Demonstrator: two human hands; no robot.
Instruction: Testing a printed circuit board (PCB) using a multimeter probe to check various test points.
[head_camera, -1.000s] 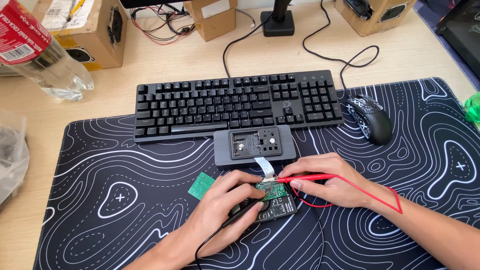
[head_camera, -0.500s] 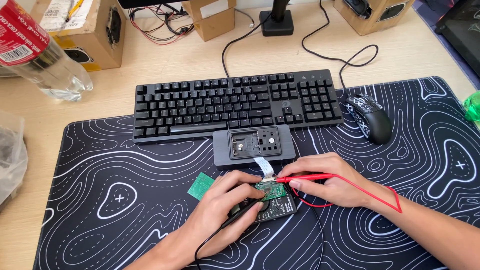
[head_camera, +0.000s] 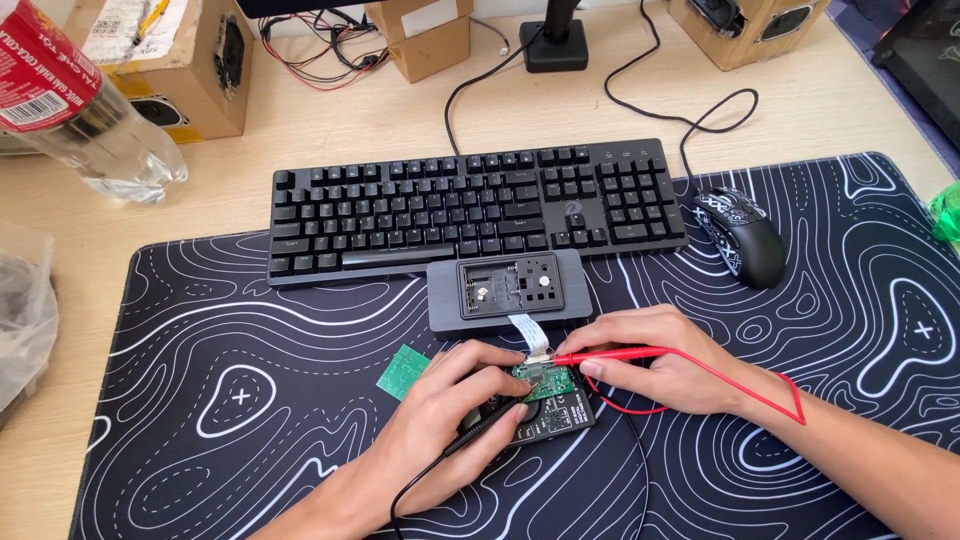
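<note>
On the black mat (head_camera: 250, 330), your right hand (head_camera: 665, 362) pinches a red probe (head_camera: 610, 354); your left hand (head_camera: 450, 410) fingers grip a black probe (head_camera: 485, 428) at the green board (head_camera: 545, 383).

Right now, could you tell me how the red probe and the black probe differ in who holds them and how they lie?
The red probe is in the right hand and lies nearly level, tip pointing left at the green circuit board; the black probe is under the left hand and slants up toward the board. The red probe's lead loops right, the black probe's runs down. Both meet the same board.
</note>
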